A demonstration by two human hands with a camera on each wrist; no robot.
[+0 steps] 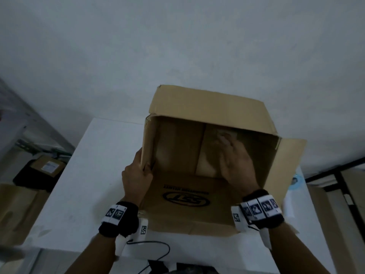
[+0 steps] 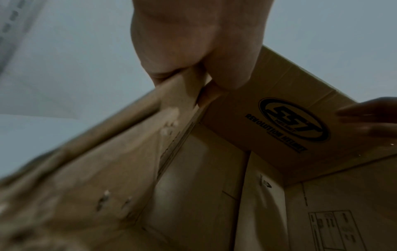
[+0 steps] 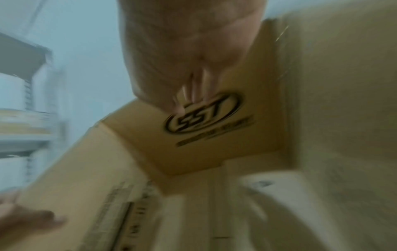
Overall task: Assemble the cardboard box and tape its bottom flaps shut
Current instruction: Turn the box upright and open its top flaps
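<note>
A brown cardboard box [image 1: 209,104] stands on the white table [image 1: 94,167] with its open side facing me. Its near flap [image 1: 183,212], printed with an SST logo [image 1: 186,198], lies flat toward me, and a side flap [image 1: 286,163] hangs open at the right. My left hand [image 1: 138,173] grips the edge of the box's left wall; in the left wrist view the thumb and fingers [image 2: 227,73] pinch that edge. My right hand [image 1: 235,157] reaches inside the box with straight fingers over the inner flaps [image 1: 177,149], blurred by motion. In the right wrist view the logo flap [image 3: 204,117] is also blurred.
A round pale blue object [image 1: 295,181] lies at the table's right edge behind the open flap. Cardboard boxes [image 1: 46,167] and a shelf sit on the floor to the left. A dark frame [image 1: 343,186] stands at the right. A black cable [image 1: 158,245] crosses the table's near edge.
</note>
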